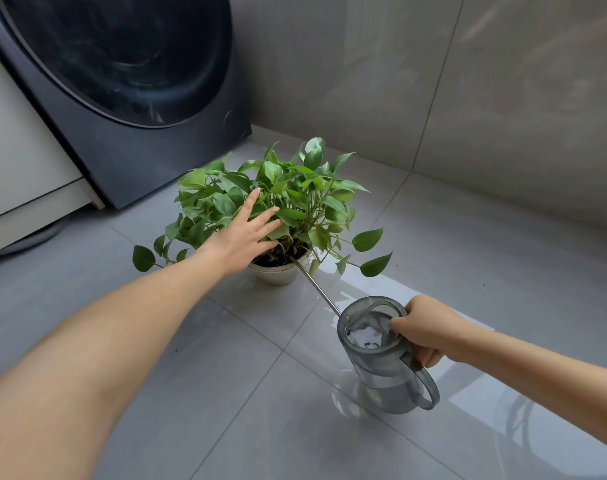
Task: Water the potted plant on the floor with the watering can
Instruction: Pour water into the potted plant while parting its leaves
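Observation:
A leafy green plant (295, 192) grows in a small pale pot (277, 273) standing on the grey floor tiles. My left hand (246, 233) lies flat against the leaves on the pot's left side, fingers spread, pushing foliage aside. My right hand (425, 329) grips the handle of a translucent grey watering can (385, 362) with water inside, held tilted above the floor to the right of the pot. Its thin metal spout (317, 289) runs up-left, and the tip reaches over the pot's rim at the soil.
A dark front-loading washing machine (128, 98) stands behind the plant at the left. A white cabinet (21, 174) sits at the far left. A grey tiled wall (468, 81) closes the back and right. Glossy floor tiles (225, 393) spread in front.

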`<action>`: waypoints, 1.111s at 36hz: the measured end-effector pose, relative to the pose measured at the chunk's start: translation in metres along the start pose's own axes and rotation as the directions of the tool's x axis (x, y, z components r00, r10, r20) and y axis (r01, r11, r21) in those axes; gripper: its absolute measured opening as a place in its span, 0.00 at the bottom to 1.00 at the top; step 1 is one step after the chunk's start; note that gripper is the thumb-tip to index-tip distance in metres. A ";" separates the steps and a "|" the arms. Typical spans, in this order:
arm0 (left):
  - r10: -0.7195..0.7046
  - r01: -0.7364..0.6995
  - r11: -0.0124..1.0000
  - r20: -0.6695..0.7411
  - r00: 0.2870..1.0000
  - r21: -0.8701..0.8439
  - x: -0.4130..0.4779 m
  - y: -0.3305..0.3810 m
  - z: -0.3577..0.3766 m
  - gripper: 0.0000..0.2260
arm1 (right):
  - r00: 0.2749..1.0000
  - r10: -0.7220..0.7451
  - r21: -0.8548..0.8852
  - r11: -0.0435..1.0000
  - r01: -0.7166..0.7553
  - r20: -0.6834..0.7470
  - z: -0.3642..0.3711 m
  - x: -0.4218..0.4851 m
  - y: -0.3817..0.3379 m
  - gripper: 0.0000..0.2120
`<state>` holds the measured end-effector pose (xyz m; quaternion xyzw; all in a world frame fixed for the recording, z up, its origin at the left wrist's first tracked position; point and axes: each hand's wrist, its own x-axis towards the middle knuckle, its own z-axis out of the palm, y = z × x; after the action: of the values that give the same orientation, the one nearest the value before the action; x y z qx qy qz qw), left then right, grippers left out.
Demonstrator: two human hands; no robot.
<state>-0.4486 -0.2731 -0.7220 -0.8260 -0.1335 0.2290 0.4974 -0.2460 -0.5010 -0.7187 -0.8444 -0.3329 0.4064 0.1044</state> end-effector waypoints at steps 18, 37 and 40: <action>-0.017 0.017 1.000 0.014 1.000 -0.025 -0.002 -0.001 0.001 0.23 | 1.000 0.005 0.007 1.000 -0.005 -0.010 -0.007 -0.004 -0.003 0.10; -0.031 0.031 0.999 0.018 0.999 -0.021 0.000 0.000 0.002 0.23 | 1.000 -0.003 0.002 1.000 0.003 -0.011 -0.019 -0.009 -0.005 0.11; -0.024 0.024 1.000 0.022 0.999 -0.018 0.000 0.000 0.002 0.23 | 1.000 -0.002 -0.008 1.000 0.002 -0.005 -0.020 -0.011 -0.005 0.10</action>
<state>-0.4494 -0.2714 -0.7224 -0.8263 -0.1508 0.2305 0.4913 -0.2383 -0.5025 -0.6972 -0.8455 -0.3353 0.4028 0.1021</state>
